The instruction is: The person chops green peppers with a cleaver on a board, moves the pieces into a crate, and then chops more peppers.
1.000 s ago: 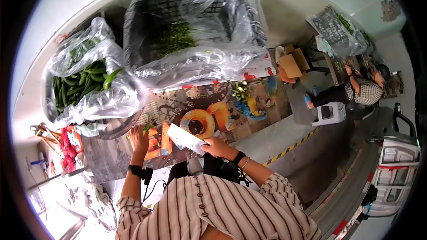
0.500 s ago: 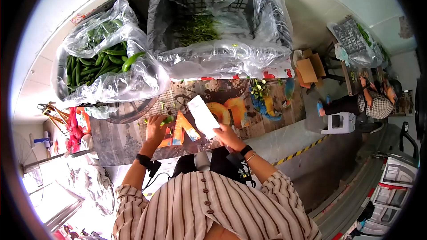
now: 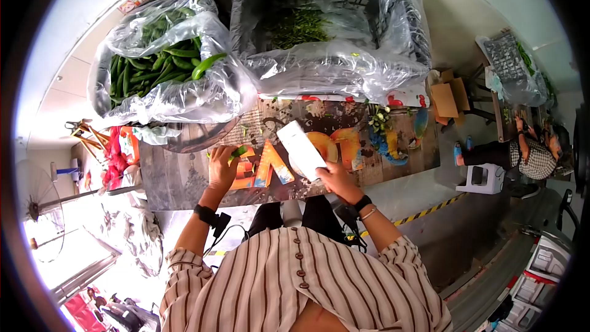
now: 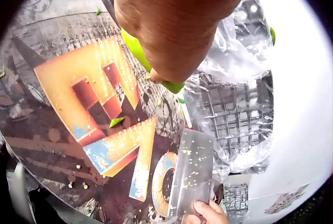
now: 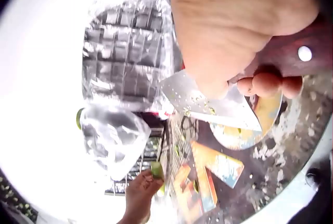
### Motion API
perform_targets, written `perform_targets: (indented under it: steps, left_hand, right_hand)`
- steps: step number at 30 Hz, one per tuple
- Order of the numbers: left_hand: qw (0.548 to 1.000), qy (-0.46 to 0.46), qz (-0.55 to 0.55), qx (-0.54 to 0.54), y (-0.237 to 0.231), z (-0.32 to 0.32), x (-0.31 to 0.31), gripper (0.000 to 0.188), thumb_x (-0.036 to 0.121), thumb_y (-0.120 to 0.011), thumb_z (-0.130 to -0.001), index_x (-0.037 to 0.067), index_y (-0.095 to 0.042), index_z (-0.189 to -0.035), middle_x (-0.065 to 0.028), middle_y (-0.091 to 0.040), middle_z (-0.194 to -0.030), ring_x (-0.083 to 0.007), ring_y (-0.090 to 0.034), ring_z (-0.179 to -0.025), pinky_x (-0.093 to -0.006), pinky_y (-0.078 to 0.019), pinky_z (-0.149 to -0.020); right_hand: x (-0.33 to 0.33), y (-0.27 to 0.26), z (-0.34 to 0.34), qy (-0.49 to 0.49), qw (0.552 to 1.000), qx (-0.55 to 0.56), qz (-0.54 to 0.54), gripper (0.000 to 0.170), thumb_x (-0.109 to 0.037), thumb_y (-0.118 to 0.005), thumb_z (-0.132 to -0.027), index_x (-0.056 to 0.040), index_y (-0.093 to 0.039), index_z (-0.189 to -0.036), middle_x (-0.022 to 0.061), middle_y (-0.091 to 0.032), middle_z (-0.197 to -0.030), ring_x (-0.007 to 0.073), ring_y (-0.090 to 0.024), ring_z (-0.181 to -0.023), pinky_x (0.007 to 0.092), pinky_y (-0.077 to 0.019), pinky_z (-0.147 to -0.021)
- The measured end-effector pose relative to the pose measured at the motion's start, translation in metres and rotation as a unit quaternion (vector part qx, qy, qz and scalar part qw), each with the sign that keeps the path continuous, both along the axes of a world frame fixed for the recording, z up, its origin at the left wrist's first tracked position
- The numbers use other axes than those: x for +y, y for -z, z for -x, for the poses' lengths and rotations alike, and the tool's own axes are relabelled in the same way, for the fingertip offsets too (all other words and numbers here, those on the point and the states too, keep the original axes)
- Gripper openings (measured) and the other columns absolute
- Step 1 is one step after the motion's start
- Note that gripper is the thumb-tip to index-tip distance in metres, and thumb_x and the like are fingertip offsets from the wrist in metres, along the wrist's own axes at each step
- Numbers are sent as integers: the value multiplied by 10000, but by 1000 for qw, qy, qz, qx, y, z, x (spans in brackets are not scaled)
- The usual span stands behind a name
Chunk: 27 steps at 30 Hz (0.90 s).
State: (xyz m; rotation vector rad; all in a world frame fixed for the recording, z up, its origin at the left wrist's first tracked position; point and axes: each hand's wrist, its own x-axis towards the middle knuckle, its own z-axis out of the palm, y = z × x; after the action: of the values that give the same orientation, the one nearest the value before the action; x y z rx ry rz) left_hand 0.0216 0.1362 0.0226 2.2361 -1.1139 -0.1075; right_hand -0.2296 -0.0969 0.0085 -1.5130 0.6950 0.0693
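Note:
My left hand (image 3: 222, 165) is over the left part of the patterned table and grips a green chili pepper (image 3: 238, 152). The pepper (image 4: 136, 49) shows under the fingers in the left wrist view, partly hidden by the hand. With my right hand (image 3: 339, 181) I hold a cleaver (image 3: 301, 147) by its handle, which the fingers mostly cover. Its broad pale blade points up and left, apart from the pepper. Small green and pale bits stick to the blade (image 5: 182, 96) in the right wrist view. A green scrap (image 4: 116, 122) lies on the printed letters.
A plastic-lined crate of green chili peppers (image 3: 153, 67) stands at the back left. Beside it, a larger lined crate (image 3: 344, 67) holds chopped green pieces (image 3: 301, 27). Pepper scraps (image 3: 380, 118) lie at the table's right. Another person (image 3: 533, 154) sits far right near a white stool (image 3: 482, 179).
The cleaver has moved right across the printed letters, away from the left hand, its blade now more upright. The head view has shifted. My left hand keeps holding the pepper.

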Motion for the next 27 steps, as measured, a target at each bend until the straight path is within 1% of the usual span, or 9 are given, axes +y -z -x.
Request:
perform_targets:
  steps: [3, 7, 8, 12, 17, 20, 24, 25, 27]
  left_hand:
    - [1000, -18, -6, -7, -8, -1, 13, 270, 28, -677, -707, 58, -616, -968, -94, -597, -929, -330, -540, -903, -421, -431, -802]
    - [999, -30, -10, -13, -7, 2, 25, 275, 6, -670, -699, 47, -622, -966, -106, -621, -961, -317, -550, -920, -403, -441, -819]
    - [999, -32, -11, -5, -10, 4, 25, 277, 3, -667, -696, 48, -622, -966, -105, -621, -963, -318, -550, -917, -403, -441, -817]
    - [999, -25, -16, 12, 2, 5, 26, 274, 2, -665, -697, 48, -621, -964, -104, -619, -970, -321, -552, -918, -399, -444, -816]
    - [999, 34, -2, 28, 6, 16, 3, 279, 3, -671, -696, 53, -626, -967, -104, -615, -973, -323, -556, -922, -401, -454, -807]
    - [997, 67, 16, 43, 12, 24, -21, 281, 1, -686, -676, 49, -638, -949, -105, -613, -965, -323, -556, -926, -395, -458, -809]
    - [990, 129, 28, 42, 29, 33, -51, 282, 32, -702, -686, 64, -651, -961, -87, -609, -951, -306, -554, -920, -390, -463, -805]
    - [987, 155, 37, 37, 30, 36, -60, 280, 57, -701, -703, 74, -648, -978, -74, -605, -950, -293, -549, -919, -388, -462, -806]
    - [986, 163, 33, 29, 35, 39, -75, 278, 62, -700, -709, 93, -654, -981, -64, -601, -939, -280, -547, -919, -385, -462, -806]
  right_hand:
    - [28, 6, -28, -109, 992, 3, -57, 247, -220, -579, -905, 18, -580, -838, 8, -505, -526, 74, -458, -411, 277, -363, -384]
    - [54, 17, -51, -218, 975, -20, 38, 283, -256, -560, -880, 11, -544, -785, 68, -521, -516, 149, -517, -399, 318, -388, -386]
    - [55, 9, -52, -216, 976, 6, -4, 298, -265, -547, -874, 14, -534, -770, 87, -529, -517, 170, -530, -393, 329, -397, -388]
    - [51, 8, -43, -176, 984, 14, -34, 288, -246, -548, -881, 27, -530, -790, 73, -517, -509, 147, -505, -377, 311, -384, -375]
    - [22, 4, -6, -11, 996, 6, -89, 215, -187, -542, -918, 21, -532, -861, 21, -492, -526, 93, -462, -370, 254, -357, -354]
    - [3, 5, 21, 67, 996, 31, -48, 223, -200, -548, -927, 12, -527, -861, 6, -482, -545, 93, -457, -379, 263, -360, -357]
    - [-17, -4, 51, 243, 966, 56, -69, 220, -205, -537, -921, -28, -512, -794, 2, -467, -561, 90, -454, -390, 256, -371, -368]
    - [-21, -9, 55, 242, 966, 56, -68, 220, -205, -537, -921, -28, -512, -794, 2, -467, -561, 90, -454, -390, 256, -371, -368]
    - [-27, -19, 61, 324, 942, 65, -62, 223, -197, -526, -923, -35, -502, -772, 6, -463, -570, 91, -451, -395, 252, -372, -370]
